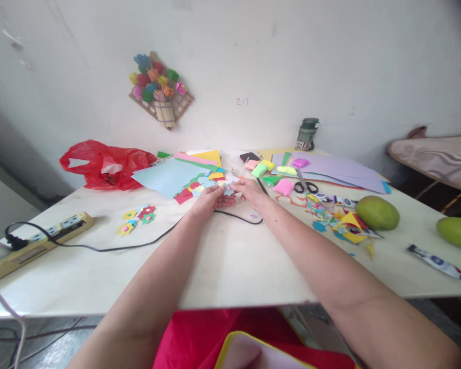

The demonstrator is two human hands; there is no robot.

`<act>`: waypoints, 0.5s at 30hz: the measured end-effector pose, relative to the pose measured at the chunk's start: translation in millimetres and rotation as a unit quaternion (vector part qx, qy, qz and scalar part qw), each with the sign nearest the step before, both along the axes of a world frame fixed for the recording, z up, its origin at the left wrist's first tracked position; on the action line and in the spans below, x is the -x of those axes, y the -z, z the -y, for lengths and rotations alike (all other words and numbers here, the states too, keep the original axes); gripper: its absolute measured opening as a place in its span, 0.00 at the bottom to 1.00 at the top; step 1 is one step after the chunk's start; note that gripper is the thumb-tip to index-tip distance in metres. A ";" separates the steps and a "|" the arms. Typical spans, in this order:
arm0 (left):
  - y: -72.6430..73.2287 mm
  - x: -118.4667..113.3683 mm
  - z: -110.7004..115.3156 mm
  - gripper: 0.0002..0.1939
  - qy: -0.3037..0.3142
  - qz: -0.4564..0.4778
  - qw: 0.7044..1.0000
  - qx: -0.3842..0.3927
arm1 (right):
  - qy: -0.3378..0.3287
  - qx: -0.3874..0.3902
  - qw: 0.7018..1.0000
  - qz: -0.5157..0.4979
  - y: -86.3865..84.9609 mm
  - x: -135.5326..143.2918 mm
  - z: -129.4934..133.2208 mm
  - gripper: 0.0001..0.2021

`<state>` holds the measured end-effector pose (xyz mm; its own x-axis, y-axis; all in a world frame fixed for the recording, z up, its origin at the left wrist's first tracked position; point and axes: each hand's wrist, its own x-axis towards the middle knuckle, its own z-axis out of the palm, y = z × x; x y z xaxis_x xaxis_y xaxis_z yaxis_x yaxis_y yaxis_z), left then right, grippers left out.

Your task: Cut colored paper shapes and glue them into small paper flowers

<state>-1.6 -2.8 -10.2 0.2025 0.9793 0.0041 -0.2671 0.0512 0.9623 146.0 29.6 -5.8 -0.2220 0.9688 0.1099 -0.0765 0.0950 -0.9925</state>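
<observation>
"What is shown of the surface and the room?"

"A white table (pixel 249 271) is backed by a pale wall (pixel 349 56), on which what reads as 217 is written. With a pale-blue paper flower (pixel 229 191) taken as the dial's centre and 12 o'clock set toward the wall, a flower hanging (pixel 160 88) is seen on the wall between 10 and 11. A dark-green bottle (pixel 307 136) is placed at 2."

"And on the tabletop?"

"A red plastic bag (pixel 96 166) is set just past 9, and a cluster of paper flowers (pixel 149 219) is laid between 8 and 9, with a power strip (pixel 57 236) beyond it. Black-handled scissors (pixel 311 188) are laid at 3. Paper scraps (pixel 349 225) are heaped between 3 and 4, and 2 green mangoes (pixel 377 212) are set near them, the farther 1 cut off by the picture's edge."

"Where is the pale-blue paper flower, and which way is it turned?"

"It is held over the table's middle, near the far side. Its pink centre is turned toward the camera. Its outline is roughly round and partly covered by fingers, so no long axis can be made out."

"How is it gripped?"

"Its 9 o'clock side is pinched by the left hand (pixel 208 201), its 3 o'clock side by the right hand (pixel 251 191)."
</observation>
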 end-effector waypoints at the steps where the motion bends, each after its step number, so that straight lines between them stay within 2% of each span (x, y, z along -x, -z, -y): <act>1: 0.4 -0.7 0.0 0.13 -0.005 -0.002 1.000 -0.002 | -0.004 0.002 1.000 -0.001 -0.5 0.2 0.8 0.08; 15: 4.7 -1.4 -2.8 0.15 -0.033 -0.039 0.998 -0.029 | 0.002 0.019 1.000 0.008 0.0 2.3 2.9 0.07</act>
